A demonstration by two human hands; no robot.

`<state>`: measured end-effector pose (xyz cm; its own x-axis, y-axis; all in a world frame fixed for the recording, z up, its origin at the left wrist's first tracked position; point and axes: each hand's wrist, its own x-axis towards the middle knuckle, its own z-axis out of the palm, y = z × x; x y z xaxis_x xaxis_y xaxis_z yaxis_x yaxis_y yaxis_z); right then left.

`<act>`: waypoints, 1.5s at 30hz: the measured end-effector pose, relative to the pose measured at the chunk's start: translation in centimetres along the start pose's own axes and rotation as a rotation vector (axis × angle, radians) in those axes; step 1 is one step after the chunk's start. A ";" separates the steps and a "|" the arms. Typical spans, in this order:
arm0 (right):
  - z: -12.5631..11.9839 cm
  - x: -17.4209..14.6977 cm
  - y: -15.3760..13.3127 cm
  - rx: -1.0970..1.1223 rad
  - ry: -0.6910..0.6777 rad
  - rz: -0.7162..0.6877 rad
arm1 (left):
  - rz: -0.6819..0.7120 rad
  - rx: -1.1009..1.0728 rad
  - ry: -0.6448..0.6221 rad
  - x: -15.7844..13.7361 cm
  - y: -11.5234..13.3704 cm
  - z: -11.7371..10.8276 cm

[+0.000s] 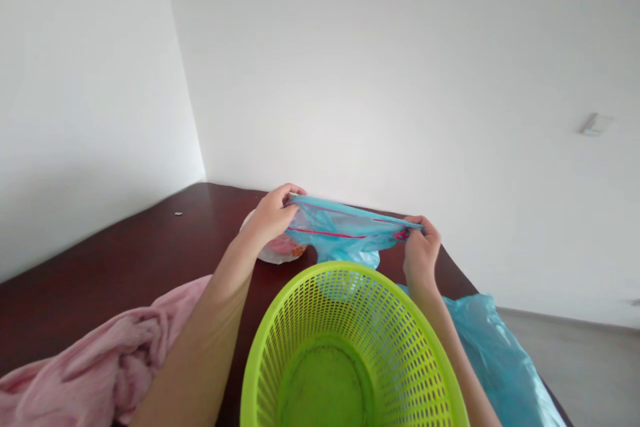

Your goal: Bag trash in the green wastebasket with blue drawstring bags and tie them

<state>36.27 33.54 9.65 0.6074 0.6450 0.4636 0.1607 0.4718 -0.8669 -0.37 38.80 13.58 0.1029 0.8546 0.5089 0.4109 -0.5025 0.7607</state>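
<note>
The left hand (276, 212) is closed on one end of a blue bag (345, 217), its fingers (289, 188) curled at the upper edge and its thumb beneath them. The right hand (423, 250) grips the opposite end, closed tightly round the gathered rim. Between the two hands the bag's mouth is drawn out into a long, flat band, sloping down slightly toward the right hand, with a red strip (330, 233) running along it. The rest of the bag hangs loosely below, behind the far rim of a green basket (327, 380), and shows faintly through the slots. The basket stands between the forearms, its bare bottom in view. Just behind the left wrist lies a round white-and-pink pack (280, 250), partly hidden. Beyond the left forearm (215, 327), a pink cloth (105, 367) lies in folds on the dark red table (170, 253); farther back is a small pale scrap (178, 213). Beside the right forearm (453, 340), more blue plastic (500, 353) spreads crumpled over the table's edge. White walls (375, 80) meet behind, a blurred switch (596, 124) at right.
</note>
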 end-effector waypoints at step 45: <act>-0.8 -3.3 -4.5 -1.000 -0.270 -0.417 | -0.090 0.617 0.201 -2.0 4.1 1.2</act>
<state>34.16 28.81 11.85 0.1904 0.7158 0.6719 0.9402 0.0639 -0.3345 2.20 35.22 15.22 -0.1030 0.8185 0.5652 0.8605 -0.2117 0.4634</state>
